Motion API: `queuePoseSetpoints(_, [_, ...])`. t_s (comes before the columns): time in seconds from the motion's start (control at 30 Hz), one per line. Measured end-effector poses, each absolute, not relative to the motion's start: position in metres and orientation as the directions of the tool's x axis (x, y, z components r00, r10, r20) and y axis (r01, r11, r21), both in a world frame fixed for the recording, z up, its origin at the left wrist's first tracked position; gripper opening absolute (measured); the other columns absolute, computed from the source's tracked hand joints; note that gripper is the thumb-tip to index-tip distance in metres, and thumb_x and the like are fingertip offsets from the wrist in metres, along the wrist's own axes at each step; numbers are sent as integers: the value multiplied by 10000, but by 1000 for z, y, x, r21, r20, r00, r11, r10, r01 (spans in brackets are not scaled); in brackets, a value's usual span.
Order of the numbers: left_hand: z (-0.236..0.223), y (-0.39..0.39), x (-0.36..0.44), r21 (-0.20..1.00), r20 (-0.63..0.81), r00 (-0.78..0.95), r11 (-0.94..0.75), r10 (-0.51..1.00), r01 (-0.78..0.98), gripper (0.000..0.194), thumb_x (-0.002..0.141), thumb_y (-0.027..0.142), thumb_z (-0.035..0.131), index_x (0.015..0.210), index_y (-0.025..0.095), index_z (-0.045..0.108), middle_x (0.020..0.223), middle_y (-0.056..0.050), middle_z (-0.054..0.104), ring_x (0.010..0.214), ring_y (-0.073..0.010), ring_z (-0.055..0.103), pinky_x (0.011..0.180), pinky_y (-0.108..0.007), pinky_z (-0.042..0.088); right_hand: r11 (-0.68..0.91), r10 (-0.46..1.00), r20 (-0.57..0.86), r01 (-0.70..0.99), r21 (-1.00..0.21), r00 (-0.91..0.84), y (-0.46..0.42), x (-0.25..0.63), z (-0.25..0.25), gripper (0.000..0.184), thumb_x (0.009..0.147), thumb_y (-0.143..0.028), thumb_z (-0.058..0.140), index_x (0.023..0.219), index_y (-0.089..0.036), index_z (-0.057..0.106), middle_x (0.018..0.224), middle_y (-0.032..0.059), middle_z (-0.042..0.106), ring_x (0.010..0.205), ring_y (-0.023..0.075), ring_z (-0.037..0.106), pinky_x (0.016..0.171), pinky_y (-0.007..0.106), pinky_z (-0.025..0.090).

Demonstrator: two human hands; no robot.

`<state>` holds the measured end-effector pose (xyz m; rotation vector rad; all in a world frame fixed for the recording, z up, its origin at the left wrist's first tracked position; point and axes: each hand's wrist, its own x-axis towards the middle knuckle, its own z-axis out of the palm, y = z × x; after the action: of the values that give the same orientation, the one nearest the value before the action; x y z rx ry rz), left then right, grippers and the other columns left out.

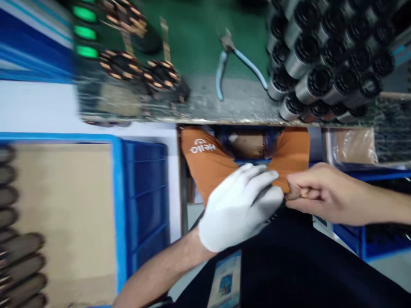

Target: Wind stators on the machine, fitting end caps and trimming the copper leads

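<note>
My left hand (239,209) wears a white glove and is curled over something dark at my lap, below the bench edge; what it holds is hidden. My bare right hand (316,192) meets it from the right, thumb and fingers pinched on a small part at the glove's fingertips, too blurred to name. Behind both hands are my orange trousers (208,160) with white lettering.
On the green bench mat (192,34) lie blue-handled pliers (237,60), wound copper stators (160,75) and a stack of several metal cylinders (321,60). A blue crate (141,192) lined with cardboard and dark discs stands at the left. Another blue crate (372,244) sits at the right.
</note>
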<state>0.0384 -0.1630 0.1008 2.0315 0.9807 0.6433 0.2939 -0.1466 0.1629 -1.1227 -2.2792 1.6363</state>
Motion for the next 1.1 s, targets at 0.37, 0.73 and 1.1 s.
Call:
queuePoseSetpoints(0.37, [70, -154, -51, 995, -90, 27, 89, 996, 42, 534, 1036, 388, 725, 1535, 262, 585, 1424, -110, 755, 1317, -294, 756, 1184, -454, 590, 706, 701, 245, 603, -372, -670, -69, 214, 160, 272, 1170, -347, 642, 1389, -208, 723, 1008, 50, 695, 915, 218, 652, 787, 354, 519])
queuePoseSetpoints(0.73, [14, 3, -134, 759, 286, -179, -108, 941, 642, 672, 970, 354, 745, 1586, 159, 559, 1593, -210, 697, 1501, -378, 682, 1345, -602, 489, 557, 828, -25, 827, -70, -560, 114, 77, 132, 317, 970, -98, 757, 1263, -201, 824, 1372, 170, 683, 1267, 366, 617, 1049, 517, 538])
queuePoseSetpoints(1.1, [70, -96, -109, 903, 356, -277, -253, 893, 346, 840, 960, 462, 904, 1705, 313, 545, 1798, -150, 539, 1646, -419, 560, 1396, -629, 460, 737, 654, 286, 675, -32, -700, 43, 156, 194, 217, 1171, -343, 606, 1211, -222, 782, 1135, 121, 667, 1124, 336, 610, 965, 500, 522])
